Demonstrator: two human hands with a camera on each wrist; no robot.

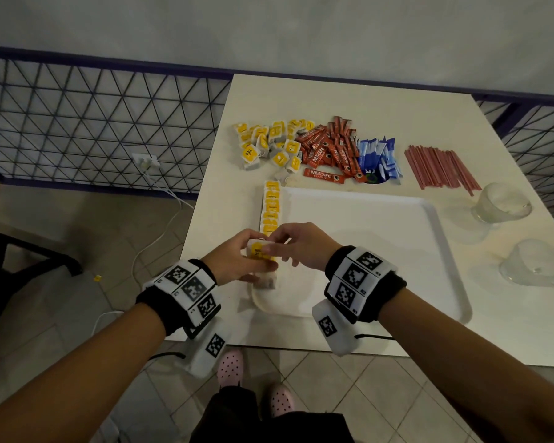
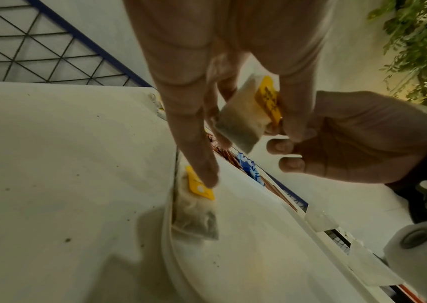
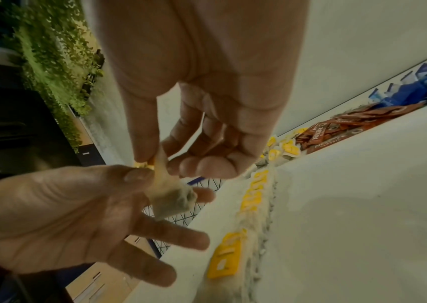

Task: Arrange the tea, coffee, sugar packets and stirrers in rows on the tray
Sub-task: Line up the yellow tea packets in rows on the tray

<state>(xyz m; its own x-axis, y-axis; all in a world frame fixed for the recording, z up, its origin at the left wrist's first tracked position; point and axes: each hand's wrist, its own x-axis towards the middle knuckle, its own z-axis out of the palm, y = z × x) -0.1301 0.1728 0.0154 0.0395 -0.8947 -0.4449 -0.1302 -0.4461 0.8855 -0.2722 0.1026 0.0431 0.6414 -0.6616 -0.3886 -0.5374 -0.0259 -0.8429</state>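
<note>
tea bag (image 1: 262, 251) between both hands

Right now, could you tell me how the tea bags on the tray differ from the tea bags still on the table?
The tea bags on the tray lie in one straight row along its left edge; the tea bags on the table sit in a loose heap beyond it. The row looks smaller than the heap. Both have yellow tags.

The tray (image 1: 365, 219) was white, on an off-white table (image 1: 333, 100). The tea bags (image 1: 271, 209) bore yellow tags. The coffee sticks (image 1: 325, 148) were red with white lettering, the sugar packets (image 1: 376, 155) blue and white, the stirrers (image 1: 438, 167) dull red. Black bands (image 1: 160, 305) carried white blocks with black square codes. The shoes (image 1: 231, 367) were pink with dark dots.
</note>
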